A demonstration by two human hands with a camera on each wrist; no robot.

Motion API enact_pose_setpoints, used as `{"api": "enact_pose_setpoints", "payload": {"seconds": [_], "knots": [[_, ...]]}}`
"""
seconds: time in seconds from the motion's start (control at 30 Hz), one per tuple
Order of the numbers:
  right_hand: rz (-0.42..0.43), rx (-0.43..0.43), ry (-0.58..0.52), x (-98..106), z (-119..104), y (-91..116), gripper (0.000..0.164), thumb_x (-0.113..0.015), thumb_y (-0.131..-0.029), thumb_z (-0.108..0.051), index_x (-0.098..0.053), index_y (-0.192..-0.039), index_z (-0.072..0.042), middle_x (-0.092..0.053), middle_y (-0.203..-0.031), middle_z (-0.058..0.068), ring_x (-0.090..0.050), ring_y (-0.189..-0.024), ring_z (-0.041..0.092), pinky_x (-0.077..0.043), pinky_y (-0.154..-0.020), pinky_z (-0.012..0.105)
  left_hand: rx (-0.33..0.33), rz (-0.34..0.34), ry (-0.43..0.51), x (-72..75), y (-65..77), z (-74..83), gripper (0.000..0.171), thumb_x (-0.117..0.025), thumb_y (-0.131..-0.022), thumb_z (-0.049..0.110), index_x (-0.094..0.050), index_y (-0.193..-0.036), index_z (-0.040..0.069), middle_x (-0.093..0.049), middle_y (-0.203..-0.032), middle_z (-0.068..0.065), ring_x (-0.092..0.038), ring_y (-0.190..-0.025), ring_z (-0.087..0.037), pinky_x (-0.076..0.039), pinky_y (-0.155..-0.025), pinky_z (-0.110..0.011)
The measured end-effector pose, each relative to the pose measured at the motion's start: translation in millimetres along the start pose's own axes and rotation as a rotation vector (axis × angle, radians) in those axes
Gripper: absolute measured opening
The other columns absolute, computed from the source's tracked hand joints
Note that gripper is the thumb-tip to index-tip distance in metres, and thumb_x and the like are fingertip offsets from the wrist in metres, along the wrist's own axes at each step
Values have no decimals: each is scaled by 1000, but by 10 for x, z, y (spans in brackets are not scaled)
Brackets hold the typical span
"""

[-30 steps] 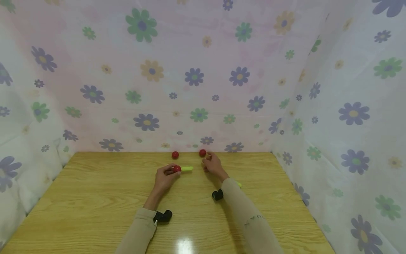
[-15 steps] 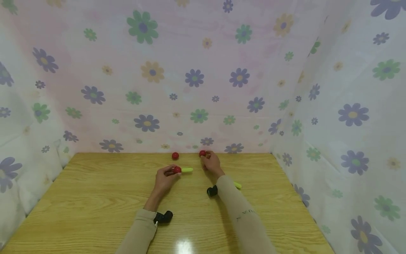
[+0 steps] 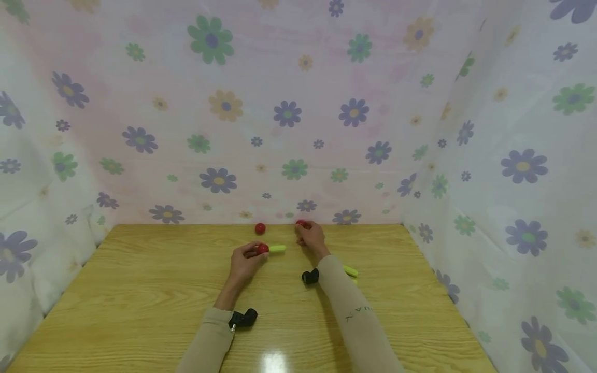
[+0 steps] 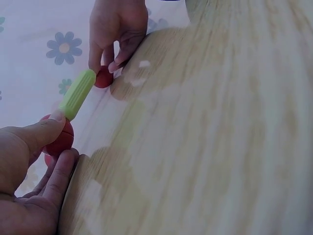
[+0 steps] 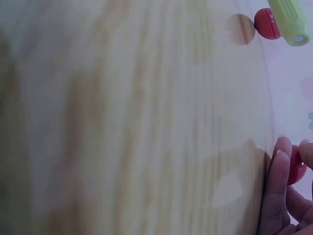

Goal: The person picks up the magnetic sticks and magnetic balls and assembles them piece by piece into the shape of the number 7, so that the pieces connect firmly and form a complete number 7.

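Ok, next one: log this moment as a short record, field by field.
Left grip: holds a seamed red ball, green handle extending rightward
Right grip: pinches a second red ball
Loose: third red ball, near the table's far edge
Beside right sleeve: light green pieces, partly hidden
Backdrop: floral

By the worktop's point(image 3: 154, 290) back edge, your right hand point(image 3: 313, 239) is covering most of a red ball point(image 3: 300, 223). Your right sleeve point(image 3: 350, 331) is partly hiding green sticks point(image 3: 351, 271) toward the right edge; its lettering point(image 3: 359, 313) is looking too small to read. The right wrist view is cutting off the green handle point(image 5: 289, 22); in the left wrist view, your left hand point(image 3: 244, 263) is mostly hiding another ball point(image 4: 47, 160).
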State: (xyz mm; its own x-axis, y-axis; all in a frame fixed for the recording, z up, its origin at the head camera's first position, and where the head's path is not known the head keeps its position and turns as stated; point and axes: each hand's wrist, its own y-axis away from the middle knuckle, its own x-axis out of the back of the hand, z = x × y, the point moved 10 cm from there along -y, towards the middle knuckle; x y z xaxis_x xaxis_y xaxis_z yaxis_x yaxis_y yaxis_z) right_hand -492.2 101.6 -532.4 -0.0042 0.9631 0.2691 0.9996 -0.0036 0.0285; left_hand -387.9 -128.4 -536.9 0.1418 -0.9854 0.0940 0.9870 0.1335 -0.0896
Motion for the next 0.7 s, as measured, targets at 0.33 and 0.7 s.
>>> {"api": "enact_pose_setpoints", "payload": {"seconds": [0.33, 0.7], "knots": [[13, -11, -93, 14, 51, -36, 42, -68, -100, -20, -59, -134, 4, -67, -109, 20, -60, -54, 6, -53, -54, 19, 37, 11, -12, 6, 13, -28, 36, -81, -86, 7, -73, -121, 5, -71, -116, -19, -65, -101, -25, -52, -78, -23], [-6, 19, -127, 20, 38, -56, 43, -64, -102, -18, -55, -136, 6, -65, -112, 22, -63, -58, 8, -55, -58, 20, 17, 21, -15, 7, -1, -9, 36, -82, -85, 6, -73, -120, 3, -71, -115, -20, -66, -98, -23, -53, -77, -22]]}}
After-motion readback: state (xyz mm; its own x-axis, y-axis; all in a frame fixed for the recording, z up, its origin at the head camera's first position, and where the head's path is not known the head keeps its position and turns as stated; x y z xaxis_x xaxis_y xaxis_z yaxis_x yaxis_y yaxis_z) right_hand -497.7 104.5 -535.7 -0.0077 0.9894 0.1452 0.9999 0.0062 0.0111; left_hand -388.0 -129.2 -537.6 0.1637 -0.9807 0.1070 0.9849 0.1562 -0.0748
